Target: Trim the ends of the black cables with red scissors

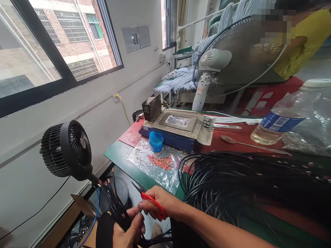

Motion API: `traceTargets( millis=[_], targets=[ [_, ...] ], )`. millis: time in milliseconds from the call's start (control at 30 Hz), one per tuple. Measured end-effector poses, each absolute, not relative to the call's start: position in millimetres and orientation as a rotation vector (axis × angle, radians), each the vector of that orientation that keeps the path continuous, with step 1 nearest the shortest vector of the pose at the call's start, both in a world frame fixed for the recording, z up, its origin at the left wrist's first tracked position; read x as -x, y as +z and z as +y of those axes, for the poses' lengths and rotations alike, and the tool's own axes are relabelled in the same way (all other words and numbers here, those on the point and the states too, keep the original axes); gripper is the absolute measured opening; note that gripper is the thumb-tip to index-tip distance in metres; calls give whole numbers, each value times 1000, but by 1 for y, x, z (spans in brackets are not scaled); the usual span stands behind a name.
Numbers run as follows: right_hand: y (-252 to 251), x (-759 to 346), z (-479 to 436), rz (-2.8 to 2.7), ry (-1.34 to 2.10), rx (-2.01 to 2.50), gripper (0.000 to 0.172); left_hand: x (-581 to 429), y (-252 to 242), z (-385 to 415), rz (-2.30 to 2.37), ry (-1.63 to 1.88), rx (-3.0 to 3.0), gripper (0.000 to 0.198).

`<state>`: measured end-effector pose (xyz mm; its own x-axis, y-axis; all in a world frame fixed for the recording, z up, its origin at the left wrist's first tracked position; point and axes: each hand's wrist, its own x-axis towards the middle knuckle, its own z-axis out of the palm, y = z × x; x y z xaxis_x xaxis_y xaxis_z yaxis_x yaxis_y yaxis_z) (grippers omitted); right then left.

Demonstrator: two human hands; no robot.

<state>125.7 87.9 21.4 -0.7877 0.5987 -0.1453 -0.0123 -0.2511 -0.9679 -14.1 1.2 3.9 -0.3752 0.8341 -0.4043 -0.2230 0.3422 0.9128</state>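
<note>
In front of my lap, my left hand [127, 231] is closed around a bundle of black cables [112, 200], whose cut ends show short red and orange wires pointing up and away. My right hand [164, 201] grips a pair of scissors [154, 202] by its red handles, the dark blades pointing up and left, beside the cable ends. My right thumb and fingertips are close to the left fingers; whether they also pinch a wire there I cannot tell. More cable runs out below my left hand.
A large coil of black cables [214, 183] covers the right of the table. Red and yellow scraps [161, 162] lie on plastic by a blue cup [155, 143]. Behind stand a blue metal-topped box [167, 140], bottle [279, 124] and fan [211, 62]. A black fan [68, 149] stands left.
</note>
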Motion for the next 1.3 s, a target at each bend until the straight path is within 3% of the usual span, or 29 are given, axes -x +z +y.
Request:
traceTargets(
  millis=[200, 433, 1000, 1300],
  targets=[
    [18, -126, 87, -1730, 1970, 755, 37, 13, -2, 2, 1555, 1241, -621, 40],
    [23, -124, 89, -1433, 2206, 754, 43, 10, 3, 4, 1473, 1290, -554, 37],
    [24, -126, 90, -1431, 2289, 866, 38, 14, -12, 10, 1327, 1280, -668, 24],
    [19, -123, 89, -1466, 2183, 727, 38, 14, -7, 11, 1406, 1283, -668, 31]
  ],
)
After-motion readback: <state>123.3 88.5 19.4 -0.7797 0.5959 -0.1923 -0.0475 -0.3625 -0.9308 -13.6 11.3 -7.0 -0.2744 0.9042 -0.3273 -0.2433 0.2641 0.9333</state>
